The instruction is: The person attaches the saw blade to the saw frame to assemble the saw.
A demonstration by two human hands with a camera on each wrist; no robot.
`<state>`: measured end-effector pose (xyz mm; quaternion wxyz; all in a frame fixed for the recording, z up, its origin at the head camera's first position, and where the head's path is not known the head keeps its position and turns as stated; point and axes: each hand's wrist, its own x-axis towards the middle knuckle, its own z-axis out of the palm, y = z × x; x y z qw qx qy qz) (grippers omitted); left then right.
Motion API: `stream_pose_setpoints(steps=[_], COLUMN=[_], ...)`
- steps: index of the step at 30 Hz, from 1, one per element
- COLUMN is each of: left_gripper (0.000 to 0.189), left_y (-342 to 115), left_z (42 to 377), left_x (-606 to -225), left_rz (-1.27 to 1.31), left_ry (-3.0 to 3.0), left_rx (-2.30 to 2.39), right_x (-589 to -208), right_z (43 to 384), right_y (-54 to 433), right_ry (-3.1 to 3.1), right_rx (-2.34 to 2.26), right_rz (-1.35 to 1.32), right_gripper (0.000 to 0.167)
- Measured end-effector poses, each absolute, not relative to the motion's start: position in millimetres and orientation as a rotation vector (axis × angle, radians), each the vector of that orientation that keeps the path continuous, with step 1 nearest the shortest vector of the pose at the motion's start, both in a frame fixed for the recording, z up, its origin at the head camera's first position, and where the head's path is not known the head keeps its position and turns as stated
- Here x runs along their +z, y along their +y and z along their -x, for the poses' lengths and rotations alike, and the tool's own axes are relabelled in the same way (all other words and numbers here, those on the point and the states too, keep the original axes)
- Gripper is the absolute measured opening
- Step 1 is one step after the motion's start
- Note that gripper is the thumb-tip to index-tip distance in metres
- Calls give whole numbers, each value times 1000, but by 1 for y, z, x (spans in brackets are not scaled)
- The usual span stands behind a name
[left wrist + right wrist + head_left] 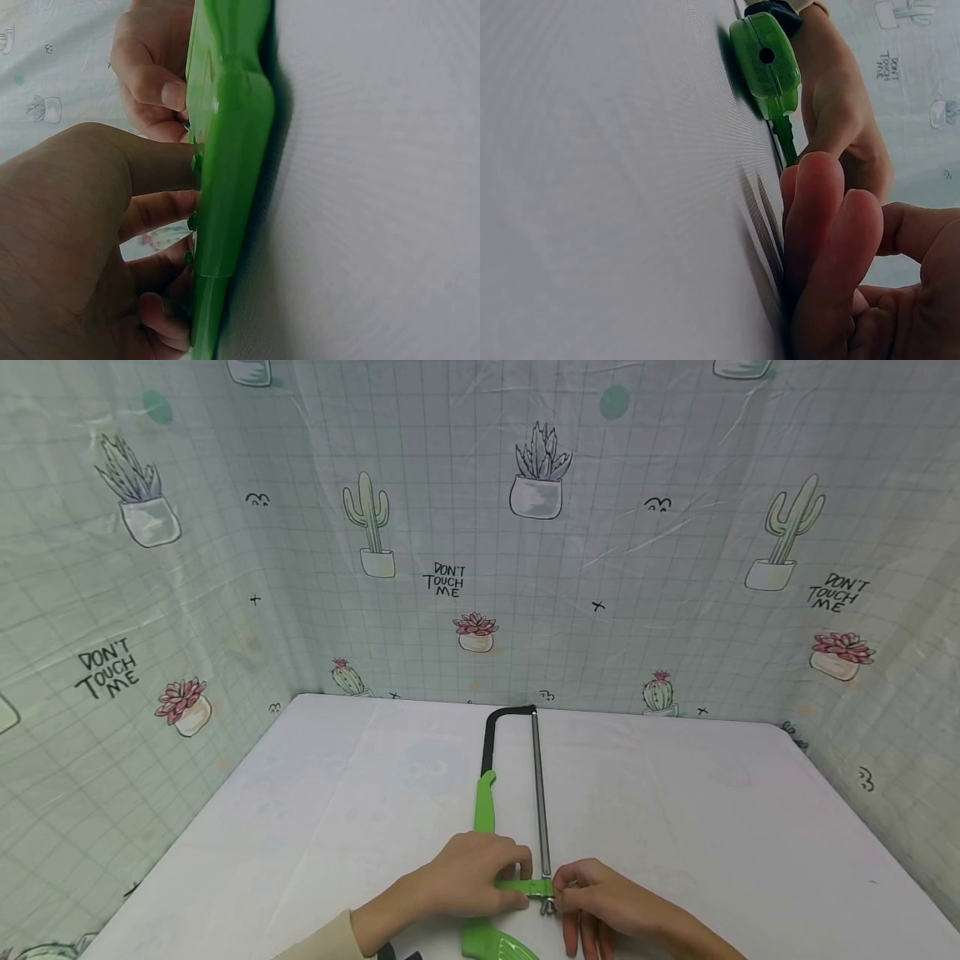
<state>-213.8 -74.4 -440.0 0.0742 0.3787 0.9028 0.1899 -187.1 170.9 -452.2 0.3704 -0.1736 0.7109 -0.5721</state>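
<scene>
A hacksaw (484,806) with a green and black frame lies on the white table, its thin grey blade (540,793) pointing away from me. My left hand (472,872) reaches over the frame, thumb and fingers holding the green cross-piece (534,887) at the blade's near end. From the right, my right hand (600,897) pinches at that same end with thumb and index finger, its other fingers hanging down beside it. A metal wing nut (548,907) shows between the hands. The green handle (763,56) stands out close in the right wrist view.
The white table (697,810) extends to both sides of the saw. A cloth printed with potted cacti (367,522) hangs behind it and along the sides. Beside the left wrist a dark strap (780,16) shows in the right wrist view.
</scene>
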Motion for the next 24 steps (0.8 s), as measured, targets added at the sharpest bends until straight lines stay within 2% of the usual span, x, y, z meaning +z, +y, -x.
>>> stream_pose_setpoints(steps=[24], left_gripper=[16], left_y=[-74], left_z=[216], left_x=[-443], left_rz=[-1133], left_ry=[2701], left_rx=[582], right_x=[-453], right_z=[186], right_y=[168], right_ry=[1924], right_rx=[-1445], right_rz=[427], right_gripper=[18])
